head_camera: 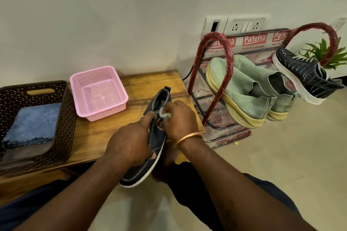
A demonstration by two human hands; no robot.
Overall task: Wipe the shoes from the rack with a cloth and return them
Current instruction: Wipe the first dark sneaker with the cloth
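Left hand grips the shoe, right hand pinches the cloth just beyond it; hard wiping could twist the shoe loose.

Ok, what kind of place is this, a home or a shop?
Most likely a home, perhaps an entryway: a red shoe rack holding green slip-on sneakers stands against a wall with a socket panel, beside a low wooden table carrying a pink basket.
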